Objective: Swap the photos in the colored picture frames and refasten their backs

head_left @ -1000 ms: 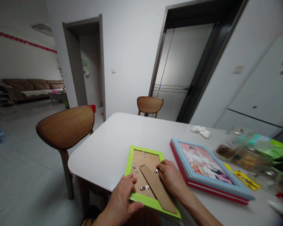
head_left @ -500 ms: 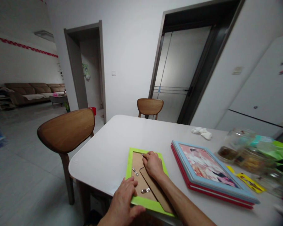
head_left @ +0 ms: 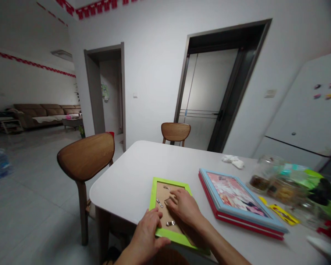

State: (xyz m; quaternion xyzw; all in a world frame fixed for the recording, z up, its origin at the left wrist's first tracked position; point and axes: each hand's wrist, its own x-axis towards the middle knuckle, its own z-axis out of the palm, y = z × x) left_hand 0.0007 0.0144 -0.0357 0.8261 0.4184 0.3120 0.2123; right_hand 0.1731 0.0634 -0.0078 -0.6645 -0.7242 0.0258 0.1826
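Observation:
A lime-green picture frame (head_left: 152, 197) lies face down near the table's front edge, its brown backing board (head_left: 165, 218) showing. Three small metal fittings sit on the board: an upper one (head_left: 166, 187), one at the left (head_left: 159, 203) and a lower one (head_left: 170, 223). My left hand (head_left: 146, 230) grips the frame's near left corner, fingers on the left side and thumb along the near edge. Over the board's right part is my right hand (head_left: 185, 206), fingers apart and slightly bent, fingertips by the top of the brown stand. Its forearm hides the frame's right side.
Right of the frame, a blue picture frame (head_left: 245, 209) with a pink photo rests on red ones (head_left: 215, 209). Beyond are glass jars (head_left: 283, 191), a yellow packet (head_left: 284, 214) and crumpled white tissue (head_left: 233, 161). Wooden chairs stand at the left (head_left: 86, 156) and far side (head_left: 175, 131).
My right hand has left the upper metal fitting and come nearer along the board, its fingers now spread. My left hand keeps its hold. The camera view has tilted up a little.

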